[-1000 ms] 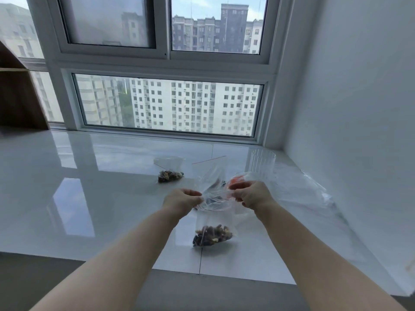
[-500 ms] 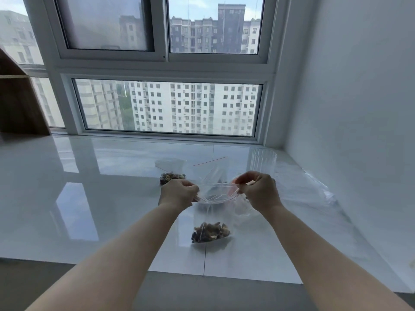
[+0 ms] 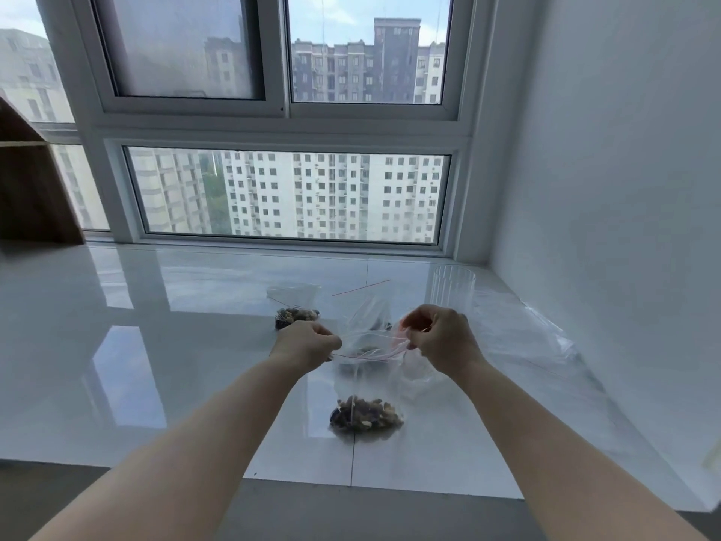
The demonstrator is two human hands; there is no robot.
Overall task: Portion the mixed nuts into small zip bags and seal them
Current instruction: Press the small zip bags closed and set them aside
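The left hand [image 3: 308, 343] and right hand [image 3: 441, 339] each pinch an end of the zip bag [image 3: 368, 380] mouth, its strip running left to right between them; nuts [image 3: 364, 417] hang low above the bench [image 3: 156, 345]

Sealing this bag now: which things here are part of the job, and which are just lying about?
Job:
- held zip bag with nuts
- left hand, right hand
- filled bag behind
- loose clear bags

Lying about:
- clear ribbed cup
- wooden shelf

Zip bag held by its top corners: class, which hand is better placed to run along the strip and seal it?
Left, tentatively: left hand pinches the zip bag at the strip's end; right hand can anchor.
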